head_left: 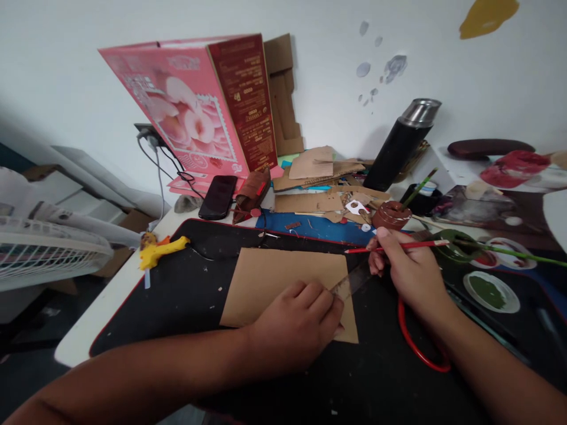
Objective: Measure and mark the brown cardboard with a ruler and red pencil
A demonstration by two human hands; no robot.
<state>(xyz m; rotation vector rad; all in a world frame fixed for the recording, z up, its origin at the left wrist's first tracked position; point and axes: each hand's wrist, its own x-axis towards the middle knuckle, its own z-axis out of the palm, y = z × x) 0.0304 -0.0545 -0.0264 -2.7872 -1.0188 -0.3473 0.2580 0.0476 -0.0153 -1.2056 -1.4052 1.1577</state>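
A brown cardboard sheet [274,277] lies on the black mat [172,301]. My left hand [301,319] is closed over the sheet's right part, its fingers wrapped round one end of a clear ruler [357,280]. The ruler slants up to the right, past the sheet's edge, and its far end reaches the fingers of my right hand [410,268]. Between the thumb and fingers of that hand is a red pencil [416,244], lying nearly level with its sharpened tip to the left. Whether the right fingers also grip the ruler is hard to tell.
Behind the mat are a phone [218,197], cardboard scraps [308,202], a pink box [190,112] and a black flask [398,147]. A yellow glue gun [162,251] lies left. Right are a brown jar [391,216], green paint [491,292] and a red-handled tool [416,345].
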